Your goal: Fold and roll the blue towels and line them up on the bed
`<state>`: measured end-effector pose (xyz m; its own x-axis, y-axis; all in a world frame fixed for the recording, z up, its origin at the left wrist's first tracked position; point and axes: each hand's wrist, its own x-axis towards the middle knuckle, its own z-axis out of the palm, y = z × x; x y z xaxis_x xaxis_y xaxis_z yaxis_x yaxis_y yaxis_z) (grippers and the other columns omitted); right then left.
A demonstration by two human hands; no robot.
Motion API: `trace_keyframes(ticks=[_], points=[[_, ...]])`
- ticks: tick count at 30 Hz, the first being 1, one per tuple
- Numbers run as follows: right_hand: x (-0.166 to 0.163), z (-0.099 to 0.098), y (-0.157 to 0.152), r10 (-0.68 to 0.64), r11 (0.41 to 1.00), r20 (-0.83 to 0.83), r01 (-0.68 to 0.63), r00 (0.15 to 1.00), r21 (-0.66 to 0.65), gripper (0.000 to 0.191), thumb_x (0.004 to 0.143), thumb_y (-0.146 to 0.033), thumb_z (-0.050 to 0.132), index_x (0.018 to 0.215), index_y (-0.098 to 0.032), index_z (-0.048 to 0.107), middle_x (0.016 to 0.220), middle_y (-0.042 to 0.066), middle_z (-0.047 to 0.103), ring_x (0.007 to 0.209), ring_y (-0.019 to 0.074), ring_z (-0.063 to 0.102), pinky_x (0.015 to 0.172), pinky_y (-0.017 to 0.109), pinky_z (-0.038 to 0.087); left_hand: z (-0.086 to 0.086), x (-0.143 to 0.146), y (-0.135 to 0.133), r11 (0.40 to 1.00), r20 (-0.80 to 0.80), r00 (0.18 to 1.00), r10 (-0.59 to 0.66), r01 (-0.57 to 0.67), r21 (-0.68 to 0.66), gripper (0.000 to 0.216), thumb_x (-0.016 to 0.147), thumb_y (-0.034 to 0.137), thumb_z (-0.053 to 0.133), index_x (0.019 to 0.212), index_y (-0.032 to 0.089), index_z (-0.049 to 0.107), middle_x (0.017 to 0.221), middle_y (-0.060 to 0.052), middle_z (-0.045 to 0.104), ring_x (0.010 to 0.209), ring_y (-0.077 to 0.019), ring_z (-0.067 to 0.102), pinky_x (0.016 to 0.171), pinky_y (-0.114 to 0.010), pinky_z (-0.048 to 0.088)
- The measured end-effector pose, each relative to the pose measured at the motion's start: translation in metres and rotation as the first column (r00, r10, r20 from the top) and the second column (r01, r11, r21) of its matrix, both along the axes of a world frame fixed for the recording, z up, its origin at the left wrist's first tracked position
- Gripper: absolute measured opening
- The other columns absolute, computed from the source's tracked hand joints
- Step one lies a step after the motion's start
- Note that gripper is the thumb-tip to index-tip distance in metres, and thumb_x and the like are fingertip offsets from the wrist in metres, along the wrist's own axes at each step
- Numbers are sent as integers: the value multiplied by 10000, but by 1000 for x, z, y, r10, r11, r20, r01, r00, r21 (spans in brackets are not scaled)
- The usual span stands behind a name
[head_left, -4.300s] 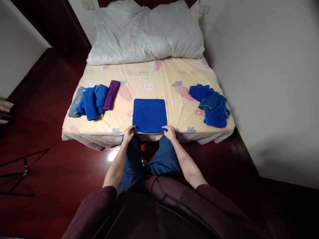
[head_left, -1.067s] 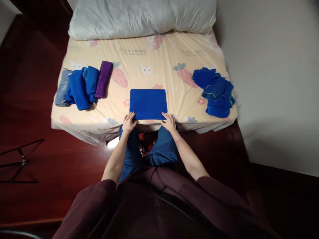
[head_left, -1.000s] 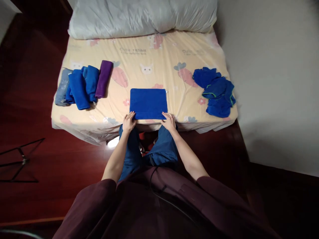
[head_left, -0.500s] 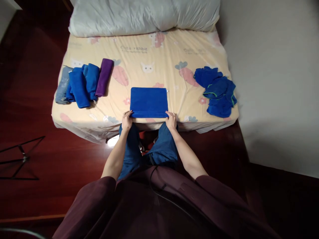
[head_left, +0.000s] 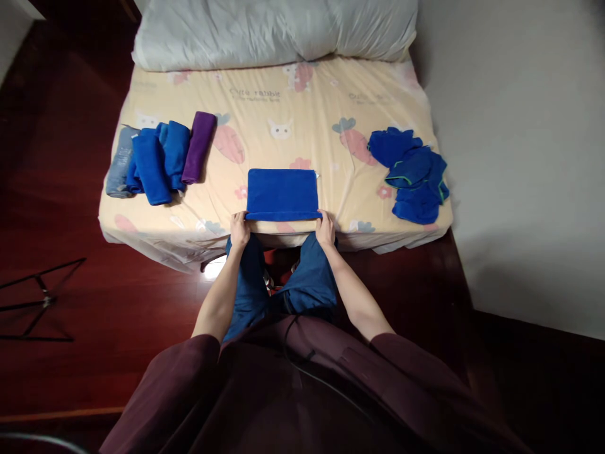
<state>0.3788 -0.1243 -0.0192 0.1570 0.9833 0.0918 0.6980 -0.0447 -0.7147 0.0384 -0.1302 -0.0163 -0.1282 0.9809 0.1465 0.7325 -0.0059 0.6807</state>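
Observation:
A blue towel (head_left: 282, 190) lies flat as a rectangle near the front edge of the bed, with a small white tag at its far right corner. Its near edge is turned up into a narrow roll. My left hand (head_left: 240, 231) is closed on the left end of that roll, and my right hand (head_left: 326, 229) pinches the right end. To the left rest rolled towels: a purple one (head_left: 199, 147), several blue ones (head_left: 151, 166) and a grey-blue one (head_left: 120, 165). On the right is a loose heap of crumpled blue cloths (head_left: 416, 173), some with green edging.
The bed (head_left: 283, 113) has a yellow sheet with carrot and rabbit prints. A pale grey quilt (head_left: 274, 31) is bunched at the far end. A white wall (head_left: 529, 157) stands right of the bed. Black tripod legs (head_left: 46, 301) stand on the dark red floor at left.
The near edge of the blue towel has gone from a wider flat fold to a narrower roll between my hands. Both hands remain at its ends, and the piles look unchanged.

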Motion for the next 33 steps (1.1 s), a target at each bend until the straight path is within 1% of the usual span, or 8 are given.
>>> trace_keyframes(ticks=[2,5,11,16,24,29,31,33], points=[[-1,0,0,-25,999,-15,25,1000,-21,432,1009,-230,420,1404,-182,591,1402,137,651,1297,269,606,1150,456,465,0,1,1,999,23,998,50,-50,-9,376,937,104,435,1237,204,639,1198,-144,663,1217,-301,558,1092,-454,480],[-2,0,1,-60,997,-18,59,998,-51,431,1049,-328,402,1423,-187,565,1325,146,687,1232,276,645,1097,446,500,-1,3,2,993,59,991,121,-120,-11,289,1019,219,423,1237,214,613,1164,-137,665,1183,-286,568,1076,-443,477],[-3,0,1,-71,996,-6,71,997,-45,440,1072,-377,372,1421,-186,562,1255,151,708,1178,280,671,1050,428,521,-4,4,3,985,80,982,171,-170,-17,312,1063,304,371,1235,194,608,1147,-159,665,1188,-299,565,1090,-455,449],[-4,0,2,-76,995,1,76,997,-57,452,1077,-404,368,1417,-178,561,1187,145,724,1133,284,685,1033,430,525,-4,6,2,977,84,974,211,-209,-35,355,1072,324,316,1216,175,604,1162,-188,667,1203,-330,551,1101,-508,428],[-4,0,2,-83,994,15,84,996,-66,434,1076,-375,381,1434,-180,533,1180,142,726,1117,278,687,1008,400,522,-2,9,0,975,51,974,222,-222,-10,299,1059,286,316,1117,179,589,1143,-198,657,1198,-342,553,1111,-531,423],[-2,-8,5,-113,993,12,113,994,-32,418,1078,-372,371,1403,-173,541,1166,150,722,1083,278,696,974,398,539,0,10,-1,972,2,972,235,-235,0,281,1055,296,314,1098,184,569,1121,-184,638,1184,-335,555,1112,-528,429],[0,-10,6,-169,985,19,168,985,29,395,1077,-334,340,1361,-167,558,1183,163,705,1120,280,682,991,416,534,4,10,-4,973,-32,973,230,-229,20,300,1053,291,308,1144,174,569,1192,-195,619,1222,-339,546,1130,-539,413],[2,-11,5,-199,973,33,193,979,126,385,1072,-294,311,1312,-171,586,1207,163,688,1158,272,663,1023,424,521,10,11,-8,977,-70,975,209,-205,66,322,1046,284,333,1236,161,563,1319,-208,578,1296,-338,519,1165,-538,385]])
